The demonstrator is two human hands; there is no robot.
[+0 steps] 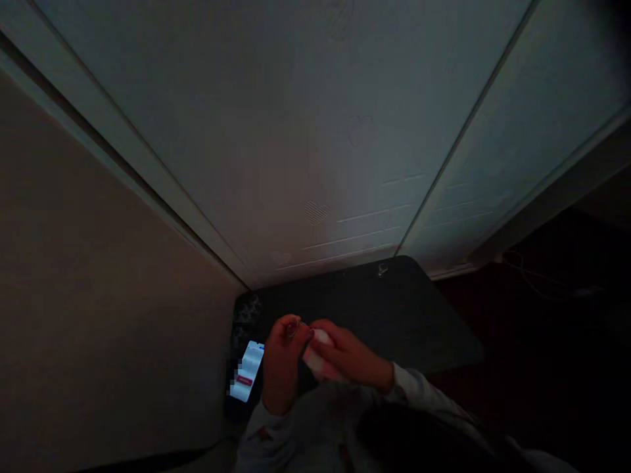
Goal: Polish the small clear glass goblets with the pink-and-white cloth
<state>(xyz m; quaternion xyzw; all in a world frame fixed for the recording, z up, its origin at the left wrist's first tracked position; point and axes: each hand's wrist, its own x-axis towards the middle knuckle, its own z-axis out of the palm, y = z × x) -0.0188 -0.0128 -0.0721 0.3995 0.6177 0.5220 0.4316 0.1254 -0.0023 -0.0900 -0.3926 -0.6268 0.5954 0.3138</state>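
My left hand is closed, its thumb and fingertips pinching a small ring-like thing that is too dim to name. Close beside it, my right hand wraps round a soft white-and-pink thing, perhaps cloth or tissue. The fingertips of both hands nearly meet above the dark low table. Just left of my left hand lies a phone with its screen lit. A cluster of small shiny looped things sits at the table's back left corner.
Another small shiny looped thing lies near the table's back edge. Behind the table rise pale panels with embossed hearts, and a wall stands on the left. A thin cable runs along the dark floor at right.
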